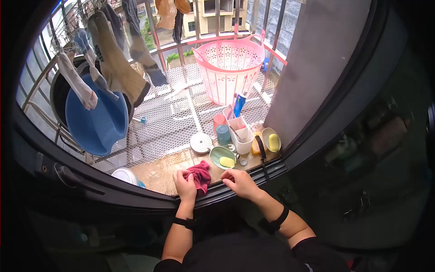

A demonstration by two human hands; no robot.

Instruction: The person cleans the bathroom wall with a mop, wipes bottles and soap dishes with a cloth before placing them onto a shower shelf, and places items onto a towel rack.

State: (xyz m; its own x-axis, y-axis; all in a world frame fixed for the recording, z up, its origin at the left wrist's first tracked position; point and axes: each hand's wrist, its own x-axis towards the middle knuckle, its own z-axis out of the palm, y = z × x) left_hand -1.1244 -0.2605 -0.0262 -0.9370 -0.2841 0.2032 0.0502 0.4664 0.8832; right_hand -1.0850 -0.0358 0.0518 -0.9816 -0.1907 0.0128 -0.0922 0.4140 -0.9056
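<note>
My left hand is closed on a crumpled dark-red cloth at the window sill. To the right, my right hand hovers over the window track with its fingers loosely curled and a gap at the thumb; nothing shows in it. Just beyond that hand, a green soap dish bears a yellow bar of soap. A second bar of soap rests in a pale dish further right. Black bands circle both wrists.
A white caddy holds a toothpaste tube, with a teal cup beside it. A white shower head lies on the ledge. Behind stand a pink basket and a blue basin. Socks hang at upper left.
</note>
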